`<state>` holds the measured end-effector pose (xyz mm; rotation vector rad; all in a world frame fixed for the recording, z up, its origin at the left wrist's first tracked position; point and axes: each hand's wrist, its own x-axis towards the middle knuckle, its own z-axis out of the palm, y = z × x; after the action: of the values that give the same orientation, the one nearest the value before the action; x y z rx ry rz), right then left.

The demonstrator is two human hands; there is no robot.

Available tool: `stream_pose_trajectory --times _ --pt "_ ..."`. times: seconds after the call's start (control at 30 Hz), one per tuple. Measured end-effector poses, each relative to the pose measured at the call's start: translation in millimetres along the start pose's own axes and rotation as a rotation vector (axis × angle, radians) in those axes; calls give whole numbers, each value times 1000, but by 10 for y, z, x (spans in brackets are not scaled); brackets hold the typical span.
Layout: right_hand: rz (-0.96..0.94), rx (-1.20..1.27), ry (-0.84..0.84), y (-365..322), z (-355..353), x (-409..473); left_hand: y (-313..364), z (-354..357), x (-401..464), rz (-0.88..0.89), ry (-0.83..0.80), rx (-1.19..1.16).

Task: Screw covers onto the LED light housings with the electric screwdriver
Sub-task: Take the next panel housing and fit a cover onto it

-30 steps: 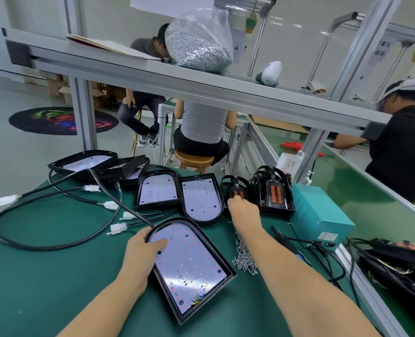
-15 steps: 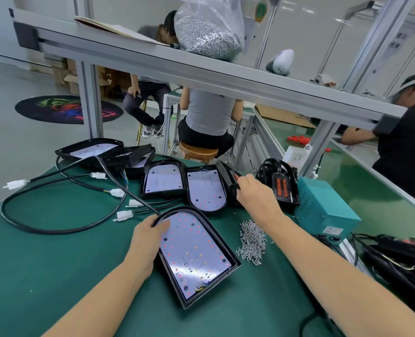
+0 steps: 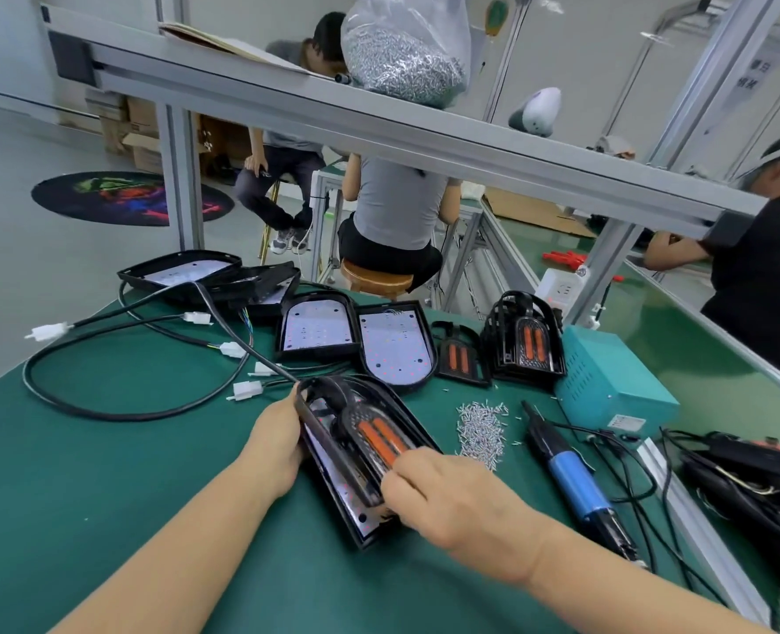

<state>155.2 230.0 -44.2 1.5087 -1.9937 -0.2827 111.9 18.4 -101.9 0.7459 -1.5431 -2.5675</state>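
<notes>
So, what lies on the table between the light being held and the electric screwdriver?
A loose pile of small screws lies on the green mat there, between the light and the screwdriver, seen in the head view.

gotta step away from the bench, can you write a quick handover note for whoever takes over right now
Left hand grips the rounded end of the near LED housing.
Right hand holds a black cover with orange strips, tilted over that housing, not seated yet.
Electric screwdriver lies untouched on the mat to the right; loose screws are piled beside it.
Two open housings and more covers wait behind.
Done: cover fetched. Left: seat it, screw it down, repeat.
</notes>
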Motion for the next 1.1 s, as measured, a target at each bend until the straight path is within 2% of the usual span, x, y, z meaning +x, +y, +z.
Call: stream_pose_trajectory --times 0.17,0.33,0.47,0.53,0.57,0.6,0.7,0.73,0.8,0.83,0.9,0.97,1.1 --pt "-5 2 -161 -82 -4 -49 -12 4 -14 -6 -47 -84" --pt "-25 28 -311 -76 -26 -12 7 -9 -42 6 -166 48" --pt "-10 81 -433 -116 -61 75 -34 2 -27 78 -109 60" --pt "52 297 -519 -39 -69 95 -59 16 -26 115 -59 89" --pt "92 443 -553 6 -70 91 -70 19 -19 128 -30 101" --pt "174 566 -510 55 -74 96 -77 18 -8 134 -6 111" --pt "613 653 -221 183 81 47 -84 15 9 136 27 131" --pt "776 673 -232 211 124 41 -92 11 15 136 31 137" --pt "1013 835 -374 211 252 21 -106 -6 25 142 50 160" --pt "1072 948 -402 194 322 9 -116 -20 29 150 68 179" --pt "1126 1111 -333 145 391 1 -130 -56 31 192 116 268" --pt "1139 1171 -265 132 411 -8 -129 -72 -3 259 165 416" --pt "1147 1263 -280 183 384 -37 -102 -46 -146 355 239 742"
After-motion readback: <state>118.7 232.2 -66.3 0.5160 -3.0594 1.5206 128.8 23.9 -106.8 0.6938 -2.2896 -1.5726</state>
